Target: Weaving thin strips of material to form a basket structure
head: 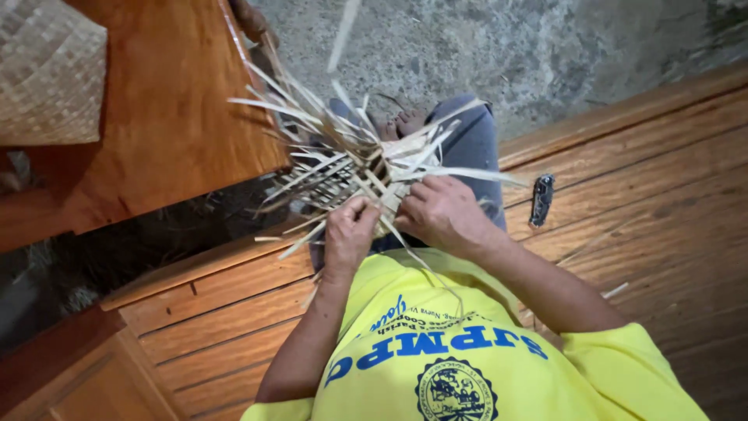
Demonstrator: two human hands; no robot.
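Left hand (348, 230) and right hand (439, 212) both closed, fingers pinching pale flat strips of half-woven bamboo basket (354, 168); black folding knife (541, 199) right, on wooden bench (662, 203)

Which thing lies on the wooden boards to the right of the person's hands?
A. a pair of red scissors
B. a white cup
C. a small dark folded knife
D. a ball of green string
C: a small dark folded knife lies alone on the wooden boards, right of the right hand, which with the left hand grips the half-woven strip work.
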